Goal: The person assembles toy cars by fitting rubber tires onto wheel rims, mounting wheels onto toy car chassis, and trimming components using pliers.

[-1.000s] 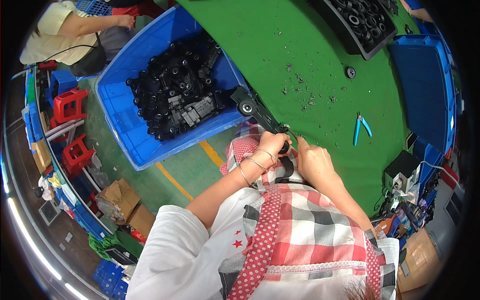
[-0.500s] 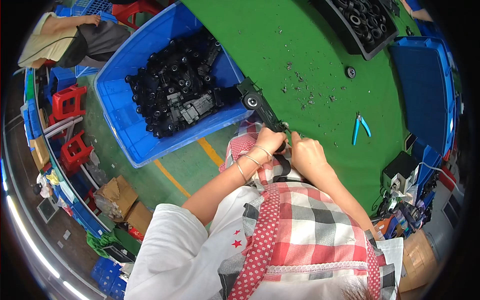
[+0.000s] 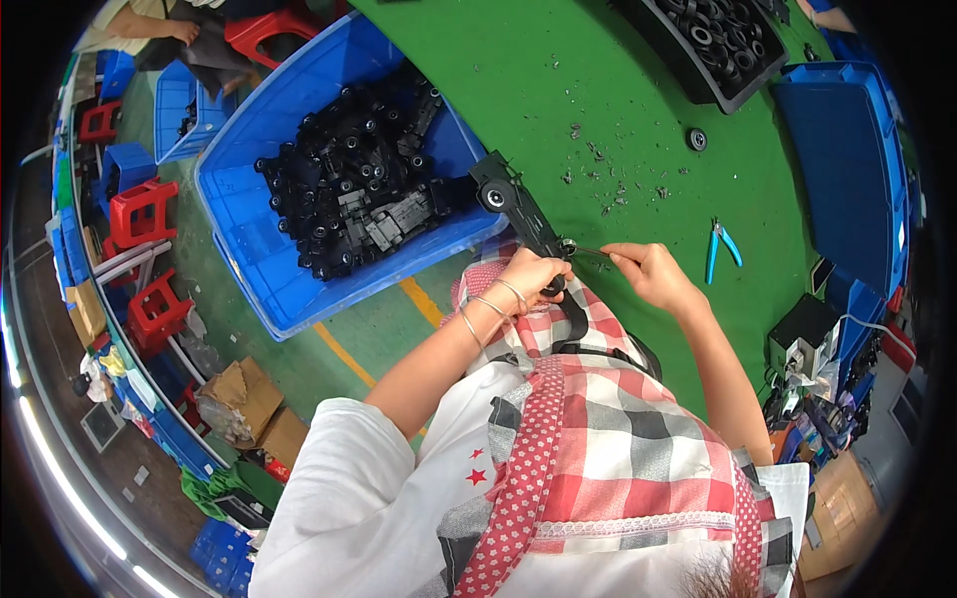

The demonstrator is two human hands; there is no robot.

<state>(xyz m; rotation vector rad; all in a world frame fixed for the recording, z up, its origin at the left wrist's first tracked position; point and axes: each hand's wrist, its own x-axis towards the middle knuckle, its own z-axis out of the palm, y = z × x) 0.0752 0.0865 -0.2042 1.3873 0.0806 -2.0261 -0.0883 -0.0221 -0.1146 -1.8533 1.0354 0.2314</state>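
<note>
My left hand [image 3: 533, 277] is wrapped round the near end of a black toy car chassis [image 3: 525, 214] with wheels on it. The chassis slants over the table edge, its far end pointing at the blue bin [image 3: 344, 291]. To its right, my right hand [image 3: 656, 277] pinches a thin, rod-like tool [image 3: 596, 252], whose kind I cannot make out. The tool's tip reaches toward a small shiny part [image 3: 567, 245] at the chassis's side. Similar black chassis [image 3: 344, 169] lie heaped in the bin.
On the green table [image 3: 638, 120] are scattered black scraps [image 3: 618, 189], a loose wheel [image 3: 696, 139] and blue-handled nippers [image 3: 720, 249]. A black tray of tires [image 3: 723, 45] stands at the back, near an upright blue crate [image 3: 847, 169]. Another person's hand [image 3: 186, 32] shows far left, near red stools [image 3: 143, 212].
My right hand has drawn away to the right from the chassis, showing the thin tool in its fingers. The left hand still holds the chassis, which has barely shifted.
</note>
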